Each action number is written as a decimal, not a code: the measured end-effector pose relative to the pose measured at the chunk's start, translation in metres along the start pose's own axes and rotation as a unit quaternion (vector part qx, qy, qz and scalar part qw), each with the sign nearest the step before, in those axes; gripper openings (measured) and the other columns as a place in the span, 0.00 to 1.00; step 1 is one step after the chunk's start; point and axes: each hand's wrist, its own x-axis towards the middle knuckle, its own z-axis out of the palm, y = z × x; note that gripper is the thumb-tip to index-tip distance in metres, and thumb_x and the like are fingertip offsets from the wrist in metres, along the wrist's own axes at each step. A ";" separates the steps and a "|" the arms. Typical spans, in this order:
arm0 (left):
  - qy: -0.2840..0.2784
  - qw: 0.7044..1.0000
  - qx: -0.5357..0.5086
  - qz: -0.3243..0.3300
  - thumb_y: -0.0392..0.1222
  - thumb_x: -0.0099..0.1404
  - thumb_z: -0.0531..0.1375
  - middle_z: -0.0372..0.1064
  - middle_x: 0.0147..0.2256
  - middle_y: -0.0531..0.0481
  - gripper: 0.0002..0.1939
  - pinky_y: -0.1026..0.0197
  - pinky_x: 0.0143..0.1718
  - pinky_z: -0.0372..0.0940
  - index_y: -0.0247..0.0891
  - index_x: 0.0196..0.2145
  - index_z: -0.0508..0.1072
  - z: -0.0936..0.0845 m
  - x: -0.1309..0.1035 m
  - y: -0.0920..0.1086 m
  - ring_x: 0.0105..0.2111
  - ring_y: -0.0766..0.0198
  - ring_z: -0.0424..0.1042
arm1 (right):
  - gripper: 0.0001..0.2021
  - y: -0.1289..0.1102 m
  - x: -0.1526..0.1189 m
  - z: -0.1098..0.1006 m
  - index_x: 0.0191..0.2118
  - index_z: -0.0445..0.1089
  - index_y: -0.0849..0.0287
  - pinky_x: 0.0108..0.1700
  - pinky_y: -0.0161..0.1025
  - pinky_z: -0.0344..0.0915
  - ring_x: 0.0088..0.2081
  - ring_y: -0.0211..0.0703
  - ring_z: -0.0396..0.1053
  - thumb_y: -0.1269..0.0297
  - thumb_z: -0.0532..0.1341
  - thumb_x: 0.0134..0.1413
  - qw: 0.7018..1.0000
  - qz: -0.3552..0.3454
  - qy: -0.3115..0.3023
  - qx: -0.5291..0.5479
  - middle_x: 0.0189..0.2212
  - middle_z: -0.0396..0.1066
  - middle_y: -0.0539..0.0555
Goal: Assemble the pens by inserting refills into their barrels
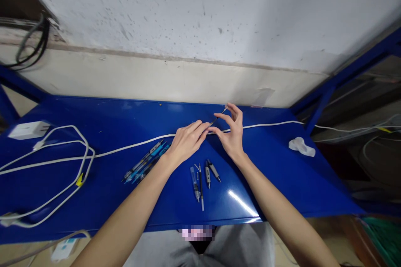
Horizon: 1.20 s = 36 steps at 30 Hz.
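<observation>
A thin dark pen refill [218,117] slants up and to the right between my hands, above the blue table. My left hand [189,138] is closed on its lower end, fingers pressed together. My right hand [232,131] is curled around the upper part, fingertips at its pale end. Below them lie a clear pen barrel [194,181], a second refill [201,192] and small parts [197,172], possibly springs. Beside these are two grey pen front sections [208,176] [214,171] with pointed tips. Several blue and grey pens [144,163] lie bunched under my left wrist.
A white cable [125,149] runs across the blue table [275,175] behind my hands and loops at left near a white adapter [29,130]. A crumpled white piece [301,147] lies at right. A wall [194,77] stands at the back; blue frame bars [322,106] flank it.
</observation>
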 end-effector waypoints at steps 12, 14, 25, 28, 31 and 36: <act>-0.005 0.998 -0.016 -0.057 0.44 0.79 0.50 0.77 0.45 0.48 0.15 0.63 0.35 0.66 0.40 0.55 0.71 -0.003 0.001 0.003 0.41 0.62 0.78 | 0.09 -0.006 0.003 -0.006 0.43 0.77 0.53 0.47 0.46 0.73 0.42 0.43 0.73 0.65 0.59 0.69 0.993 0.065 0.086 0.045 0.42 0.71 0.55; -0.008 0.998 -0.020 -0.056 0.44 0.79 0.50 0.77 0.44 0.48 0.15 0.62 0.37 0.67 0.40 0.54 0.71 -0.002 0.001 0.002 0.42 0.61 0.77 | 0.08 -0.009 0.002 -0.004 0.43 0.76 0.53 0.42 0.44 0.73 0.35 0.41 0.73 0.63 0.59 0.69 0.990 0.095 0.056 0.089 0.40 0.72 0.54; 0.010 1.000 -0.010 -0.024 0.38 0.78 0.49 0.73 0.39 0.43 0.13 0.57 0.40 0.69 0.35 0.49 0.73 0.000 0.002 0.000 0.39 0.58 0.74 | 0.09 -0.016 -0.001 0.001 0.42 0.72 0.55 0.31 0.38 0.71 0.23 0.36 0.70 0.59 0.68 0.59 0.952 0.209 0.022 0.221 0.26 0.70 0.45; 0.007 1.000 0.004 -0.018 0.38 0.78 0.49 0.74 0.40 0.44 0.14 0.57 0.42 0.69 0.35 0.50 0.72 -0.002 0.002 0.002 0.41 0.57 0.74 | 0.09 -0.017 -0.002 0.000 0.45 0.71 0.54 0.27 0.36 0.66 0.24 0.37 0.70 0.61 0.67 0.61 0.954 0.211 0.016 0.211 0.24 0.68 0.44; -0.002 1.000 0.006 -0.011 0.41 0.79 0.49 0.74 0.40 0.46 0.13 0.59 0.41 0.68 0.37 0.51 0.72 -0.003 0.001 0.004 0.41 0.59 0.76 | 0.15 -0.018 -0.006 0.001 0.55 0.67 0.51 0.25 0.36 0.63 0.22 0.37 0.66 0.60 0.64 0.65 0.964 0.195 -0.011 0.180 0.24 0.66 0.43; -0.020 0.999 0.021 -0.024 0.46 0.79 0.50 0.76 0.41 0.50 0.14 0.62 0.30 0.62 0.42 0.50 0.72 -0.003 -0.002 0.006 0.38 0.62 0.77 | 0.18 -0.020 -0.010 0.002 0.59 0.65 0.50 0.27 0.39 0.63 0.21 0.38 0.62 0.56 0.61 0.67 0.968 0.188 -0.058 0.159 0.21 0.64 0.43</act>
